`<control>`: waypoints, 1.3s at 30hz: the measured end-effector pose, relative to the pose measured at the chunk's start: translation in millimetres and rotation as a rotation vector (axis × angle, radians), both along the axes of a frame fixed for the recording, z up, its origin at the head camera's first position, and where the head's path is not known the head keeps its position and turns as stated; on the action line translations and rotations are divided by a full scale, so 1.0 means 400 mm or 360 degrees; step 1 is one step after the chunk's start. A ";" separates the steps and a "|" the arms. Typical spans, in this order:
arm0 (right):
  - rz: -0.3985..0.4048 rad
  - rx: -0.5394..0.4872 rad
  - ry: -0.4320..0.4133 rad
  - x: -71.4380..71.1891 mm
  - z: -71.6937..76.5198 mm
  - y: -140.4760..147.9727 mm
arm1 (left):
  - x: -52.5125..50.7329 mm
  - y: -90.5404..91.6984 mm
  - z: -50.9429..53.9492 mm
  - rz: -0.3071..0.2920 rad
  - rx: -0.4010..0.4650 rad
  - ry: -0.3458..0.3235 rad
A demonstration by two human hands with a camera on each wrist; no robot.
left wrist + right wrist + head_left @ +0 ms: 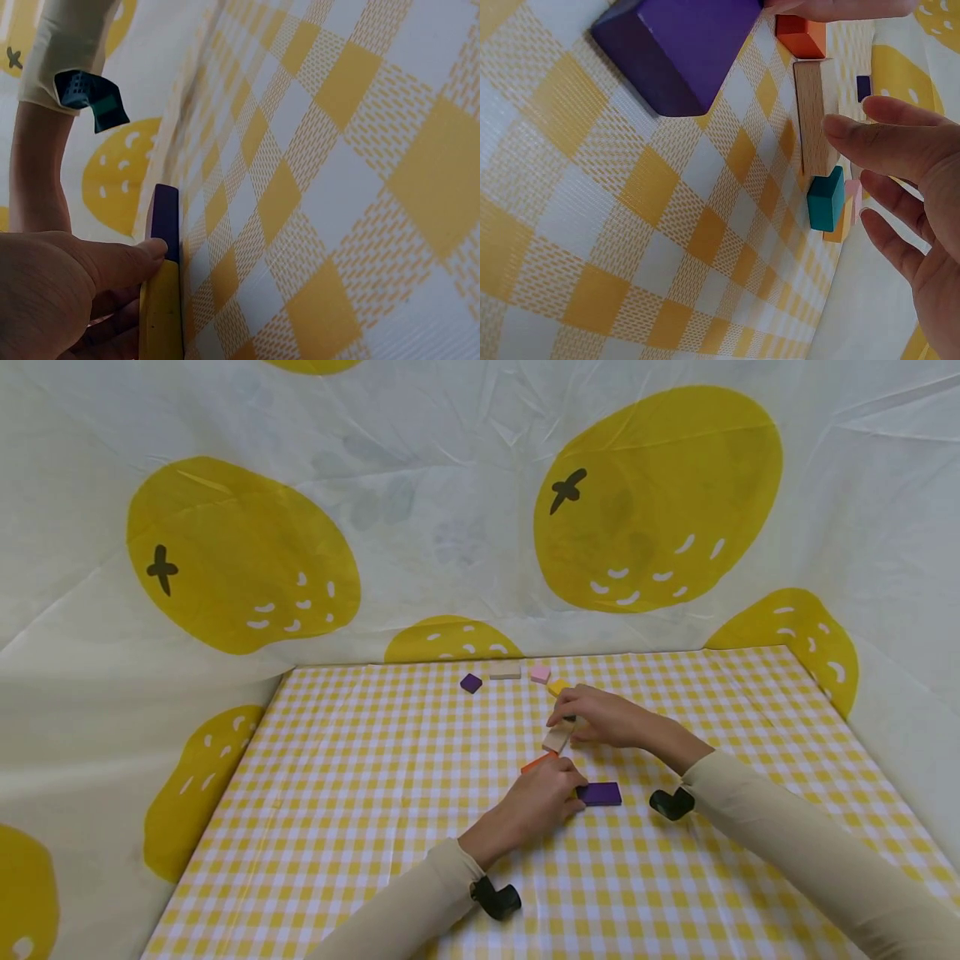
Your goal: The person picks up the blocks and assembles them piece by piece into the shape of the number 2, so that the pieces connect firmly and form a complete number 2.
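Nearest: left hand low on the checked cloth, thumb and curled fingers clamped on a yellow block. Thumb tip lies at the seam where it meets a purple block end to end; hold probably keeps the two in line. The head view loses the yellow block behind the hand.

Just past the left hand: orange block, partly covered; then a wooden block, set slantwise.

Right hand arches over the wooden block and the teal block; thumb and fingers apart, not closed round either. Cannot tell whether the thumb touches the wood. Spread presumably lets it straddle the pieces without knocking neighbours.

Beyond: far yellow block, pink block, pale block, small purple block. These bend leftward near the cloth's back edge; their curved spacing looks deliberate.

Farthest: fruit-printed curtain.
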State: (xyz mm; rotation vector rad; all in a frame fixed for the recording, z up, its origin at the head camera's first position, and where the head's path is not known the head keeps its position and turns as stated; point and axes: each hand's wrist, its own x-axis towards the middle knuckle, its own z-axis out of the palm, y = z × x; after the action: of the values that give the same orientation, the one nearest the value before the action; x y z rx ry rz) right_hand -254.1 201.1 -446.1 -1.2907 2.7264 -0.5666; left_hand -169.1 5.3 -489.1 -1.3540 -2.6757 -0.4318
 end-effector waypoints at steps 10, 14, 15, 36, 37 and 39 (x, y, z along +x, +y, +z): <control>0.0102 0.0062 0.0038 -0.010 -0.016 -0.017 | 0.007 0.000 -0.001 -0.0015 0.0011 -0.0049; 0.0115 0.0093 0.0084 -0.015 -0.021 -0.022 | 0.007 0.000 -0.001 -0.0005 0.0008 -0.0042; 0.0115 0.0102 0.0096 -0.016 -0.022 -0.023 | 0.007 0.000 -0.002 -0.0004 0.0008 -0.0041; 0.0115 0.0090 0.0092 -0.009 -0.019 -0.007 | 0.007 -0.001 0.002 -0.0013 0.0032 0.0008; 0.0118 0.0091 0.0097 -0.008 -0.019 -0.006 | 0.007 -0.001 0.003 -0.0012 0.0033 0.0004; 0.0123 0.0088 0.0101 -0.007 -0.019 -0.003 | 0.007 -0.001 0.003 -0.0011 0.0031 0.0002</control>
State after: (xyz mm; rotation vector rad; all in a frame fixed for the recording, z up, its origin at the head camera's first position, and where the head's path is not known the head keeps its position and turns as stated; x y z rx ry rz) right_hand -257.0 199.7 -453.8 -1.4167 2.7071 -0.4480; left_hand -166.2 4.9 -487.9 -1.3579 -2.6598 -0.4561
